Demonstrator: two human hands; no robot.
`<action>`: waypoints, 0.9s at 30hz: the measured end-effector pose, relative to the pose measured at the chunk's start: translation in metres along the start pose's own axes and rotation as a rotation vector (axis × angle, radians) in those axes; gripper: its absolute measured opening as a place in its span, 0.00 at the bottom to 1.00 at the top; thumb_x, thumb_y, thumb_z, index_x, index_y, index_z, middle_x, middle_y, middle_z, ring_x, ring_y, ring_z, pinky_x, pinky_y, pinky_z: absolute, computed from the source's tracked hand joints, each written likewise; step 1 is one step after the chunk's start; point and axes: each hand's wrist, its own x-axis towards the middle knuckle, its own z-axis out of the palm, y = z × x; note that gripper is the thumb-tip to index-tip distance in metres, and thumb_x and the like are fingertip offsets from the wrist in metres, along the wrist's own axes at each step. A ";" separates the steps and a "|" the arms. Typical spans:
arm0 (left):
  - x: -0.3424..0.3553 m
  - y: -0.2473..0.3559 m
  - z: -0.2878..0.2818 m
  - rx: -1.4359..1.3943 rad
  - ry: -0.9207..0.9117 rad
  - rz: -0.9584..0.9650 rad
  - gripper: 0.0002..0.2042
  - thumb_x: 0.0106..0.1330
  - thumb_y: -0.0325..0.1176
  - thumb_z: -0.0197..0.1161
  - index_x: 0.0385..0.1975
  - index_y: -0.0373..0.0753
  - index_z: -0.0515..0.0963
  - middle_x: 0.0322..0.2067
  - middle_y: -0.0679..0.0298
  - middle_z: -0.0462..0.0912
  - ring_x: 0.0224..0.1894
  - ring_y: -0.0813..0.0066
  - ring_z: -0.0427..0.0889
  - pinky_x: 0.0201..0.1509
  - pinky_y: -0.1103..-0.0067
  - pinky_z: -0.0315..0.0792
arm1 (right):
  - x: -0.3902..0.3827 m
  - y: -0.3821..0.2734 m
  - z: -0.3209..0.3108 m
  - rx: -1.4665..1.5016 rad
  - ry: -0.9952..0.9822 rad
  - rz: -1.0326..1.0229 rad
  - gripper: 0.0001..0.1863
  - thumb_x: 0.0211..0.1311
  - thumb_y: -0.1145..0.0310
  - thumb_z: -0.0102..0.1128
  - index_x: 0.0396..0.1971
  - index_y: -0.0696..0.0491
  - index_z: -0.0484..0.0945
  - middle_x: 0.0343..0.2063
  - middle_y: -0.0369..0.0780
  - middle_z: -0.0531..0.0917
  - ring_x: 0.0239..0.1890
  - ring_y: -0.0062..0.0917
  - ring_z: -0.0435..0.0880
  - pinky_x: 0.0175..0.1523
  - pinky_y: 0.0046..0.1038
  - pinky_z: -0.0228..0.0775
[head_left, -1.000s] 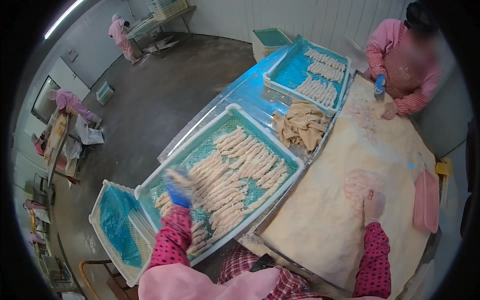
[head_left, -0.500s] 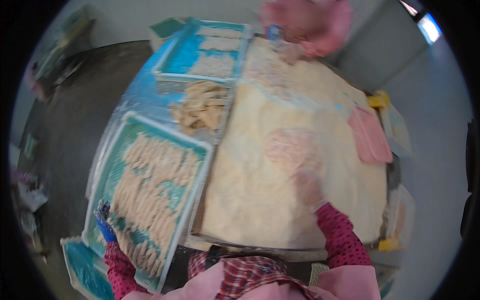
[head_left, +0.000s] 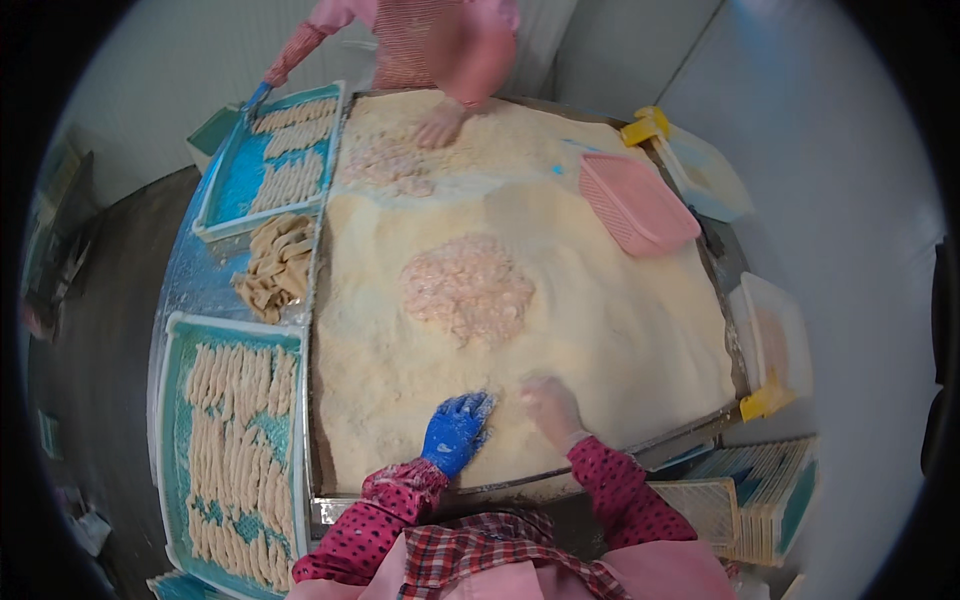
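Note:
My left hand [head_left: 456, 432], in a blue glove coated with powder, rests open on the bed of pale powder [head_left: 620, 340] near its front edge, with fingers apart and slightly bent. Just to its right, my right hand [head_left: 548, 408], in a thin translucent glove, is low over the powder, blurred, so its grip is unclear. Beyond both hands lies a pink, wet pile of meat pieces [head_left: 467, 288]. Left of the bed, a white tray [head_left: 173, 440] with green lining holds rows of coated strips [head_left: 235, 455].
A co-worker [head_left: 400, 45] reaches across the far end, near a smaller pile [head_left: 385, 165] and second tray [head_left: 215, 224]. Crumpled tan cloths [head_left: 270, 265] lie between trays. A pink basket [head_left: 635, 205] sits at right, beside bins with yellow scoops [head_left: 765, 400]; stacked trays [head_left: 770, 495] stand below.
My view has swung right. My left hand has moved from the tray onto the powder; my right hand has drawn back from the meat. The co-worker's blue-gloved hand has shifted to the far tray.

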 end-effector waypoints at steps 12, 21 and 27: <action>0.018 -0.022 -0.059 -1.196 0.264 -0.672 0.12 0.64 0.30 0.56 0.47 0.38 0.75 0.40 0.65 0.81 0.34 0.80 0.77 0.40 0.85 0.71 | 0.004 0.040 -0.036 0.118 0.264 -0.011 0.12 0.49 0.71 0.59 0.36 0.52 0.78 0.40 0.42 0.80 0.46 0.36 0.76 0.53 0.32 0.67; -0.029 -0.022 -0.057 0.053 0.007 -0.253 0.18 0.55 0.41 0.61 0.46 0.45 0.75 0.43 0.57 0.78 0.44 0.55 0.76 0.48 0.67 0.70 | 0.038 -0.017 0.014 0.200 0.078 -0.174 0.14 0.50 0.72 0.54 0.39 0.53 0.75 0.34 0.44 0.78 0.41 0.38 0.76 0.47 0.35 0.68; -0.021 -0.027 -0.005 -0.694 0.323 -0.534 0.13 0.63 0.35 0.57 0.46 0.39 0.74 0.42 0.63 0.79 0.44 0.71 0.77 0.50 0.75 0.71 | 0.052 -0.014 0.033 0.508 -0.100 0.004 0.13 0.52 0.71 0.55 0.39 0.54 0.78 0.35 0.44 0.79 0.40 0.37 0.76 0.45 0.32 0.69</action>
